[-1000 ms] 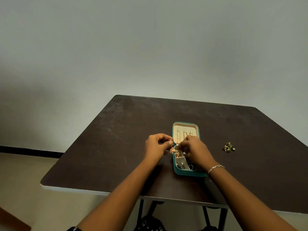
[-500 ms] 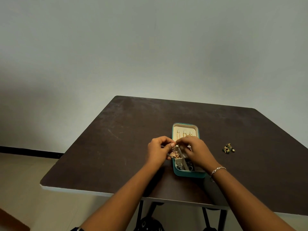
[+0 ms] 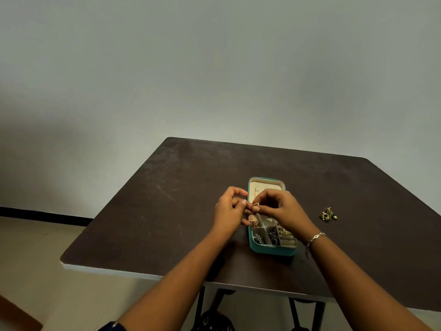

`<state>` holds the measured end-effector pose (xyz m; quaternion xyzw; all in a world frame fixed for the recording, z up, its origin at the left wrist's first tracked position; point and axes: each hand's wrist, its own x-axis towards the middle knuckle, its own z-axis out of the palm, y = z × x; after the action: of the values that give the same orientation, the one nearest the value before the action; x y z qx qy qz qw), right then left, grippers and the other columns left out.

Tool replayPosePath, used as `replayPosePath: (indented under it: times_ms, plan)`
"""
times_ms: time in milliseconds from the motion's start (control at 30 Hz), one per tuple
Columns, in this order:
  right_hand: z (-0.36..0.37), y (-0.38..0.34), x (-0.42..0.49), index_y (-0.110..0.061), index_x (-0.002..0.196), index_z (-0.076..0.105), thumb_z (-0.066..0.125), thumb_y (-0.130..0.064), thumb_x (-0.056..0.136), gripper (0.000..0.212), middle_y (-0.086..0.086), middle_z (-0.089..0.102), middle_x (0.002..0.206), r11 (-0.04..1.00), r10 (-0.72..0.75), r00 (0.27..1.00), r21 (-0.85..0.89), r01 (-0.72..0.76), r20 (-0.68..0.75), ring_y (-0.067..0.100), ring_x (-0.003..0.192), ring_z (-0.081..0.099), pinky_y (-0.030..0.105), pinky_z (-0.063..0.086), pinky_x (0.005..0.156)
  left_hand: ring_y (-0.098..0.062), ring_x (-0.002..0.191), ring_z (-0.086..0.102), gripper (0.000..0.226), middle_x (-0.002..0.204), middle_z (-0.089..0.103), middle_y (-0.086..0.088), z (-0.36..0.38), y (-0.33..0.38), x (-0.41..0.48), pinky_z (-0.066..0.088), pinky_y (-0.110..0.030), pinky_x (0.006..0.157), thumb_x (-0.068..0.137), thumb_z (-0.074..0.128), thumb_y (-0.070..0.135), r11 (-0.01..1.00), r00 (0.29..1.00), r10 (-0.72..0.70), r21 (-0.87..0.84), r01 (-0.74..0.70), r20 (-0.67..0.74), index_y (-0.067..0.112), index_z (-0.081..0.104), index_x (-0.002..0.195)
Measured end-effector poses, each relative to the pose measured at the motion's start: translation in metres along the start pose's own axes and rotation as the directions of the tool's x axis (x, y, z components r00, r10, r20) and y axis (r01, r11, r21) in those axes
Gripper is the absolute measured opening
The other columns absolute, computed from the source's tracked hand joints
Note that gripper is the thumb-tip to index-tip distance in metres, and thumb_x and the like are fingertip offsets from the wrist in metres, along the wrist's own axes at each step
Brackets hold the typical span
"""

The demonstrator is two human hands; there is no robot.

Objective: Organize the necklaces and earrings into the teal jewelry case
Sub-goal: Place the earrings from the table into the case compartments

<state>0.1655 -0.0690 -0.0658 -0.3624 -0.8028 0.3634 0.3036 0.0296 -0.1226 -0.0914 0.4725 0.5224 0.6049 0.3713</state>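
I see my left hand (image 3: 230, 211) and right hand (image 3: 281, 206) both pinching a gold earring (image 3: 253, 217) just above the left edge of the open case (image 3: 272, 250). A green earring (image 3: 328, 214) lies on the table (image 3: 167, 223), well apart to the right.

I see a dark brown table (image 3: 181, 211), its top scuffed and its near edge pale, standing on black metal legs (image 3: 201, 304). Behind it are a plain grey-white wall (image 3: 214, 68), a black skirting strip (image 3: 43, 215) and a beige floor (image 3: 35, 263), all dimly lit.
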Motion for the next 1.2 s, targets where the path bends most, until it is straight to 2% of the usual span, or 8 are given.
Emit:
replayPosePath:
  times_ms: [67,167,400,600,767,900,1067,1200]
  plan:
    - [-0.001,0.002,0.001,-0.013,0.077,0.066,0.070,-0.009,0.075,0.007,0.002,0.068,0.077,0.999,0.033,0.998,0.021,-0.032,-0.050,0.012,0.075,0.066,0.024,0.054,0.071,-0.015,0.079,0.059,0.017,0.085,0.060,-0.006,0.001,-0.001,0.001,0.051,-0.021,0.055,0.089,0.051,0.002,0.996,1.000,0.014,0.093,-0.012,-0.021,0.018,0.052,0.091]
    - [0.000,0.005,0.002,-0.011,0.075,0.066,0.070,-0.007,0.075,0.006,-0.001,0.067,0.074,0.997,0.068,0.992,-0.017,-0.070,-0.109,0.004,0.067,0.064,0.015,0.050,0.063,-0.010,0.088,0.056,0.016,0.093,0.060,0.001,-0.001,-0.005,0.001,0.046,-0.020,0.070,0.086,0.058,0.008,0.959,0.999,0.017,0.282,-0.009,-0.027,0.017,0.056,0.099]
    - [0.006,0.007,0.006,-0.017,0.081,0.068,0.066,-0.008,0.080,0.010,-0.007,0.065,0.077,0.979,0.073,0.992,-0.183,-0.090,-0.101,0.000,0.073,0.060,0.008,0.046,0.062,-0.010,0.113,0.048,0.027,0.118,0.056,0.003,0.000,-0.022,-0.003,0.042,-0.032,0.097,0.084,0.062,0.016,0.882,0.996,-0.051,0.471,0.010,0.074,0.026,0.054,0.108]
    - [0.004,0.005,0.007,-0.015,0.083,0.070,0.064,-0.008,0.081,0.010,-0.012,0.061,0.076,0.949,0.058,0.991,-0.302,-0.093,-0.125,0.003,0.076,0.058,0.012,0.045,0.066,-0.009,0.111,0.051,0.029,0.124,0.053,0.001,0.000,-0.026,-0.005,0.043,-0.028,0.093,0.085,0.061,0.019,0.867,0.992,-0.060,0.499,-0.003,0.111,0.028,0.052,0.111]
    - [0.004,0.001,0.005,-0.014,0.087,0.072,0.062,-0.007,0.081,0.013,-0.002,0.063,0.090,0.902,0.002,1.000,-0.431,-0.013,-0.027,0.011,0.087,0.057,0.024,0.047,0.078,-0.009,0.110,0.048,0.025,0.118,0.054,0.004,0.001,-0.029,-0.005,0.042,-0.028,0.091,0.086,0.059,0.021,0.840,0.992,-0.033,0.541,-0.037,0.118,0.027,0.053,0.110]
    - [0.004,0.005,0.003,-0.013,0.092,0.071,0.059,-0.005,0.082,0.018,0.001,0.064,0.097,0.860,-0.023,0.999,-0.509,0.041,0.042,0.014,0.091,0.058,0.026,0.048,0.081,-0.008,0.111,0.049,0.030,0.118,0.056,0.003,0.001,-0.029,-0.005,0.043,-0.028,0.094,0.085,0.060,0.020,0.859,0.993,-0.021,0.511,-0.040,0.113,0.028,0.052,0.112]
    - [0.004,0.006,-0.002,-0.011,0.085,0.072,0.062,0.002,0.078,0.018,0.002,0.066,0.091,0.918,-0.107,0.994,-0.387,0.088,-0.028,0.013,0.087,0.060,0.026,0.050,0.079,-0.010,0.114,0.044,0.031,0.119,0.055,0.002,0.001,-0.029,-0.005,0.042,-0.030,0.094,0.087,0.057,0.020,0.834,0.991,-0.010,0.548,-0.064,0.131,0.027,0.050,0.116]
    - [0.000,0.010,-0.004,-0.012,0.081,0.072,0.062,0.002,0.078,0.017,-0.004,0.063,0.086,0.923,-0.091,0.996,-0.378,0.075,-0.023,0.011,0.086,0.060,0.017,0.048,0.077,-0.012,0.115,0.044,0.034,0.119,0.055,0.002,0.001,-0.028,-0.006,0.042,-0.033,0.097,0.086,0.057,0.020,0.827,0.991,-0.009,0.558,-0.068,0.133,0.027,0.050,0.119]
